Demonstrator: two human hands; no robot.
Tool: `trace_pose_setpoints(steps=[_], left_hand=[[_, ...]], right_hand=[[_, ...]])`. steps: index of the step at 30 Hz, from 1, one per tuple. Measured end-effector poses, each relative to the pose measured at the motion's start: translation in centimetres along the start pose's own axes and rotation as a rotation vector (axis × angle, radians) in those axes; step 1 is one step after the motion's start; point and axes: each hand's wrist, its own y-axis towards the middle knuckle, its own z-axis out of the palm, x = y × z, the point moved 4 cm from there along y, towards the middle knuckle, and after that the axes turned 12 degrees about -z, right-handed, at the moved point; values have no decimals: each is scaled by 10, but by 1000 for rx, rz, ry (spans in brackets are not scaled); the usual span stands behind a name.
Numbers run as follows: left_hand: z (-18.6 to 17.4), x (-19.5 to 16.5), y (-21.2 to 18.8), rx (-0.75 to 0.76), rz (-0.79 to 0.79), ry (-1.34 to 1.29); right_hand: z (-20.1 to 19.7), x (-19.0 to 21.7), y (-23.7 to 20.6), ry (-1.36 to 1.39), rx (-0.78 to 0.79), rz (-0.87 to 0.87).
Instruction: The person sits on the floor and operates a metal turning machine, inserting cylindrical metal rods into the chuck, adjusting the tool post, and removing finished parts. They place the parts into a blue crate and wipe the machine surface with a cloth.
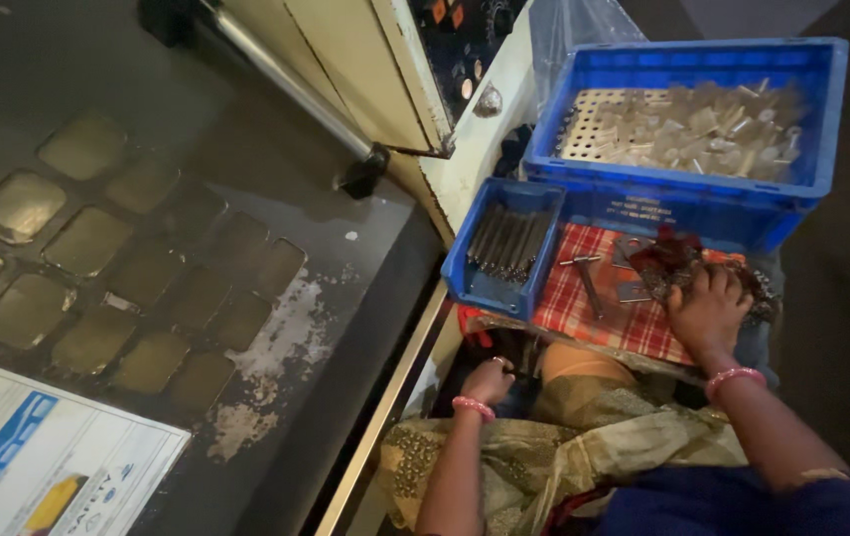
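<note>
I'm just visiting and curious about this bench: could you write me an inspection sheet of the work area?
Surface: red checked cloth spread over the lap, partly under the crates.
Job's things: dark metal parts under the right hand; small blue bin of dark metal rods; big blue crate of pale metal pieces.
Clutter: a loose bolt on the cloth.
Hands: right hand rests on the dark parts, grip hidden; left hand is low by the lap, curled, contents unclear.
Cables: nothing seen.
Surroundings: cream machine housing; dark stained floor; printed poster on the floor.
</note>
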Motion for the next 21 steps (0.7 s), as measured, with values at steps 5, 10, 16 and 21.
trace_pose_setpoints(steps=[5, 10, 16, 21], left_hand=[[-1, 0, -1, 35, -49, 4], [-4, -4, -1, 29, -13, 18], [-6, -6, -5, 15, 5, 22], [-12, -10, -5, -42, 84, 24]], right_hand=[[-2, 1, 2, -46, 23, -7], [-5, 3, 3, -60, 16, -19], [-10, 7, 3, -5, 29, 9], [-19, 14, 5, -65, 19, -37]])
